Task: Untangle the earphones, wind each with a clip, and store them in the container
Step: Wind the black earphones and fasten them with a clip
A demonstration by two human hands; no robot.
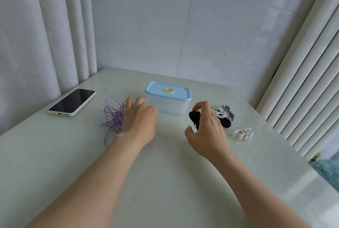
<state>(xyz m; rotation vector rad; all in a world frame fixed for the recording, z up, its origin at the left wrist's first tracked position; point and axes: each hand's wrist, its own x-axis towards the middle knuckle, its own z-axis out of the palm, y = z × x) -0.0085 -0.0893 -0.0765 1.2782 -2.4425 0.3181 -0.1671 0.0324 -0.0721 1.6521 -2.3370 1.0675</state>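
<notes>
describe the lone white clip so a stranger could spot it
Start at the blue-lidded container in the middle of the table. To its right sits a heap of clips, black, grey and white, by the right hand. The white clip lies alone, nearer the viewer and right of that heap, touching none of them.

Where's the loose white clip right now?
Head view: the white clip lies alone on the table at the right, just right of the right hand and nearer the person than the clip pile.
</notes>
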